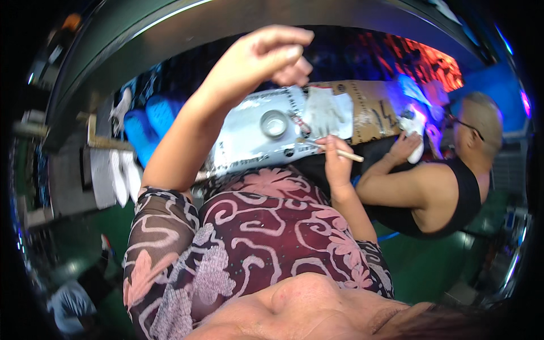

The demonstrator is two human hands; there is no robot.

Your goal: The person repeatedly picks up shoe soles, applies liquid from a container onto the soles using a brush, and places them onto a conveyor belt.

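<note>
My left hand is raised over the far side of the workbench, its fingers loosely curled and apart, with nothing visible in them. Nearer to me, my right hand pinches a thin brush-like tool with a pale wooden handle; its tip points left over the bench. A small round cup stands on the silvery, tape-covered worktop, left of my right hand. Just beyond that hand lies a whitish glove. A small red-and-white item, too unclear to name, lies beside the cup.
At right a co-worker in a black sleeveless top handles a white shoe sole under blue light. Blue shoe-shaped pieces and white soles lie at left. Brown cardboard covers the bench's right part. A metal beam spans the far side.
</note>
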